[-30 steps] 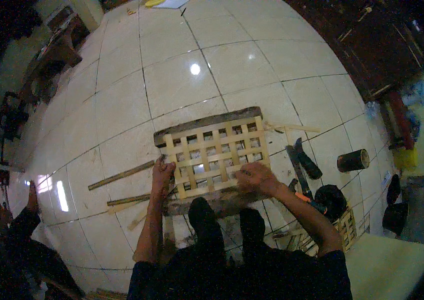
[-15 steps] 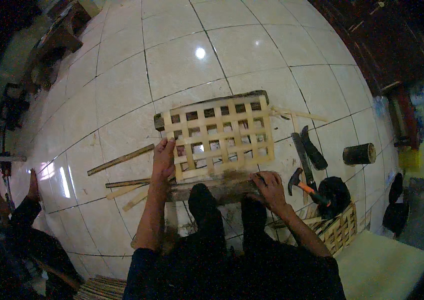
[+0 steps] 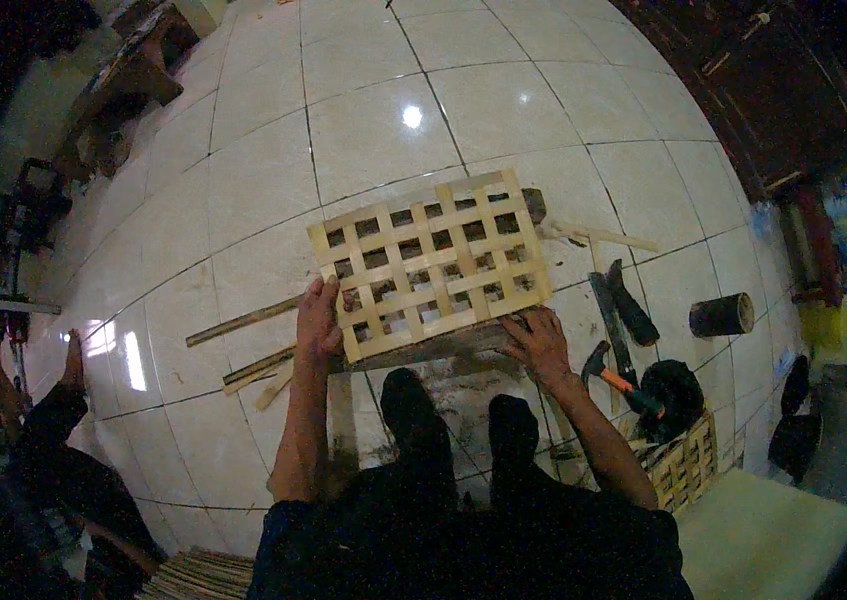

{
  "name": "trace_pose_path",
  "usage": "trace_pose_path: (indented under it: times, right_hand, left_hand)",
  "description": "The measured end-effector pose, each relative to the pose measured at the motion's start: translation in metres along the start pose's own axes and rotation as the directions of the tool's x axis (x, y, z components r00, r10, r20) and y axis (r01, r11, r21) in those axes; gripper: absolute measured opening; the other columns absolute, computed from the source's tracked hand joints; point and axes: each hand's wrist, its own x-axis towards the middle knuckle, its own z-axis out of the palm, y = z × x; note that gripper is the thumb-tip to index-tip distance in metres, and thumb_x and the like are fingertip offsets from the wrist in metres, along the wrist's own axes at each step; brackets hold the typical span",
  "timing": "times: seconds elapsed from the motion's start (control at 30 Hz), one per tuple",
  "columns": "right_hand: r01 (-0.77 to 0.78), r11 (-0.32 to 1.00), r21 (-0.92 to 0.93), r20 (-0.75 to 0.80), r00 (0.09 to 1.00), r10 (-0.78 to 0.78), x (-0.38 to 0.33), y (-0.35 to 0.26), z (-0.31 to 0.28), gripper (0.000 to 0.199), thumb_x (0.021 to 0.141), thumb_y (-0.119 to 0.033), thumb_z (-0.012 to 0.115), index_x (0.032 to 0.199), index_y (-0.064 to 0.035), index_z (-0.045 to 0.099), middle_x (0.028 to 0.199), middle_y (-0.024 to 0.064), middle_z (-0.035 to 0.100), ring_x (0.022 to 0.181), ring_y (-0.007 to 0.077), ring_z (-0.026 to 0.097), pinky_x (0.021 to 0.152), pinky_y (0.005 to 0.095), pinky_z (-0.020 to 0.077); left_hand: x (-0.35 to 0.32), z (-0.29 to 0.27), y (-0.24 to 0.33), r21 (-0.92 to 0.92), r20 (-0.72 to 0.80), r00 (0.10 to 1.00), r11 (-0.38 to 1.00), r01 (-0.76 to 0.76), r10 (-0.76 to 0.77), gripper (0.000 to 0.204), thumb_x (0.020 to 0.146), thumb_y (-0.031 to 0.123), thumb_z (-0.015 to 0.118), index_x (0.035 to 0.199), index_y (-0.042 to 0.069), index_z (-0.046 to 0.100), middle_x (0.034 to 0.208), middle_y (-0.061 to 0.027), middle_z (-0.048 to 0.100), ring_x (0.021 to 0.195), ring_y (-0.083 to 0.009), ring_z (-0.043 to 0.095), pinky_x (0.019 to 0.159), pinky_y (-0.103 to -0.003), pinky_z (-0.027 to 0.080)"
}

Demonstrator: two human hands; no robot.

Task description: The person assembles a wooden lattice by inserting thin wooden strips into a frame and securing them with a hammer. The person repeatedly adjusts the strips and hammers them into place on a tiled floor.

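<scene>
A panel of pale woven bamboo strips (image 3: 441, 268) with square gaps lies slightly tilted over dark wood on the tiled floor. At its left edge my left hand (image 3: 320, 318) grips the panel, thumb on top. My right hand (image 3: 541, 348) is bent over the right end of a worn wooden beam (image 3: 434, 348) along the panel's near edge, fingertips close to the panel's corner. The underside of that grip is hidden. Behind the panel, the end of another dark wooden block (image 3: 534, 206) sticks out at the right.
A hammer with an orange-and-black handle (image 3: 624, 383), a long blade (image 3: 612, 318), its dark sheath-like piece (image 3: 632, 305) and a dark cylinder (image 3: 722, 314) lie to the right. Loose strips (image 3: 244, 322) lie left. Another woven piece (image 3: 682, 470) is lower right; another person's foot (image 3: 74, 362) shows left.
The woven panel has shifted away from me and now covers most of the far block. The near beam has moved up against the panel's near edge, my right hand along with it.
</scene>
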Motion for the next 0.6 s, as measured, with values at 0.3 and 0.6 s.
trace_pose_path:
  times: [0.3,0.6]
  right_hand:
    - [-0.058,0.998,0.012,-0.092,0.994,0.059,-0.011,0.006,-0.01,0.058,0.067,-0.027,0.08,0.12,-0.0133,0.061,0.121,0.0114,0.052,0.114,0.034,0.05,0.101,0.0489,0.0386]
    - [-0.404,0.873,0.275,-0.261,0.842,0.472,-0.037,0.014,-0.027,0.037,0.091,-0.022,0.059,0.119,0.0026,0.058,0.119,0.0186,0.05,0.111,0.0361,0.048,0.097,0.0453,0.0401]
  left_hand:
    - [-0.001,-0.005,-0.018,-0.112,-0.06,0.991,0.987,0.115,-0.123,0.03,0.095,0.022,0.057,0.118,0.003,0.052,0.1,-0.0072,0.056,0.083,-0.0174,0.053,0.07,-0.033,0.051]
    - [0.033,-0.012,-0.031,-0.011,0.131,0.986,0.994,0.108,-0.106,0.039,0.094,0.02,0.055,0.126,-0.001,0.051,0.112,-0.0106,0.062,0.1,-0.0199,0.06,0.082,-0.036,0.053]
